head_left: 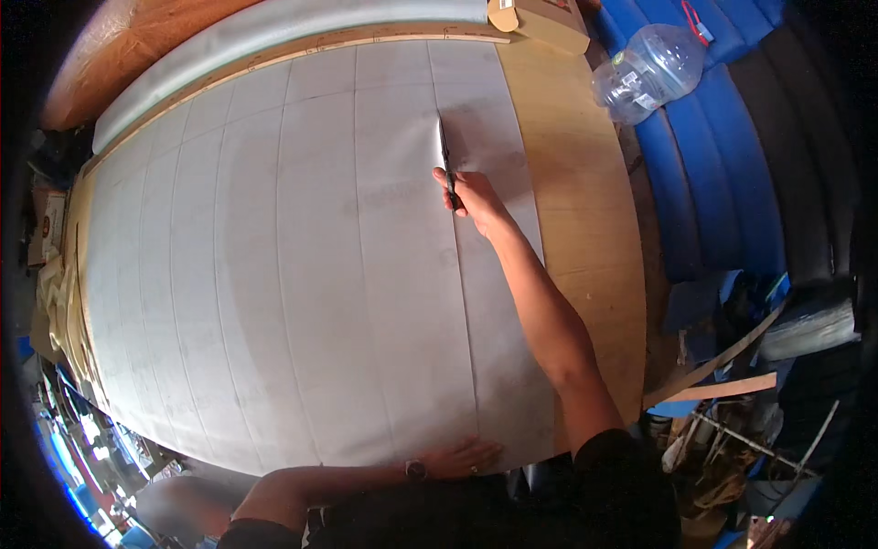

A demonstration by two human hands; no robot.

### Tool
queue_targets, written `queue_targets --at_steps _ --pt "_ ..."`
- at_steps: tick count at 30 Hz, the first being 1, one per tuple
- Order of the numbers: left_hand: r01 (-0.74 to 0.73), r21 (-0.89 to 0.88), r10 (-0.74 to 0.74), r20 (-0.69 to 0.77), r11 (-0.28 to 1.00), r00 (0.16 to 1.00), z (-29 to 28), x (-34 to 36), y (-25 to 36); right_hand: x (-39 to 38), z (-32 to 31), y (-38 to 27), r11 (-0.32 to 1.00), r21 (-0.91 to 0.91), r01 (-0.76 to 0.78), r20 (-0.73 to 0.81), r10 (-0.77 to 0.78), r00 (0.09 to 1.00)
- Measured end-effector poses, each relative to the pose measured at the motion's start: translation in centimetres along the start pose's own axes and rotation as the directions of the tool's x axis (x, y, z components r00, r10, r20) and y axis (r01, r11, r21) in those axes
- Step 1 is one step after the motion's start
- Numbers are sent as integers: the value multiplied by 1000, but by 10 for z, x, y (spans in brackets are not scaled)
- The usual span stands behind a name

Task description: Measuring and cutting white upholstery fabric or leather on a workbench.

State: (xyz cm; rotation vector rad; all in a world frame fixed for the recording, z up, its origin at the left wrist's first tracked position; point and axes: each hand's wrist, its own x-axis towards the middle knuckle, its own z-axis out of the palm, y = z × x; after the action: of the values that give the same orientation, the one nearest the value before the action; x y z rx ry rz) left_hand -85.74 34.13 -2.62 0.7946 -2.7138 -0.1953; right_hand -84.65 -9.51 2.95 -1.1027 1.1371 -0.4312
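A large pale grey sheet (pixel 320 238), ruled with several long lines and one cross line near its far end, covers most of the table. My right hand (pixel 471 194) reaches far out over it, fingers wrapped round the dark handles of a pair of scissors (pixel 444 145). The blades point away from me along one of the long lines. Behind the scissors a dark, slit-like line runs back toward my body. My left hand (pixel 465 457) lies flat with its fingers stretched out at the sheet's near edge, a watch on that wrist.
A long wooden ruler (pixel 302 62) borders the far edge, with a pale roll (pixel 274 50) behind it. Bare wooden tabletop (pixel 590 247) shows at the right. Beyond are a cardboard box (pixel 546 23), a large clear plastic bottle (pixel 651 73) and blue padded cushions (pixel 722 174).
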Motion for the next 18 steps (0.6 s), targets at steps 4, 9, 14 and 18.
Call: queue_targets --at_steps 4,9,14,18 --pt "-25 -80 28 40 996 999 2 -2 -2 27 -3 -14 1000 -14 24 -22 -24 999" --pt "-31 -62 38 105 998 994 3 -4 -1 51 -5 -24 999 -9 49 -13 -49 999" --pt "-22 -177 40 99 984 994 13 -5 2 63 -7 -30 998 -9 69 -12 -69 998" --pt "-38 -211 50 53 977 997 23 -8 4 65 -6 -36 997 -22 69 -8 -69 998"
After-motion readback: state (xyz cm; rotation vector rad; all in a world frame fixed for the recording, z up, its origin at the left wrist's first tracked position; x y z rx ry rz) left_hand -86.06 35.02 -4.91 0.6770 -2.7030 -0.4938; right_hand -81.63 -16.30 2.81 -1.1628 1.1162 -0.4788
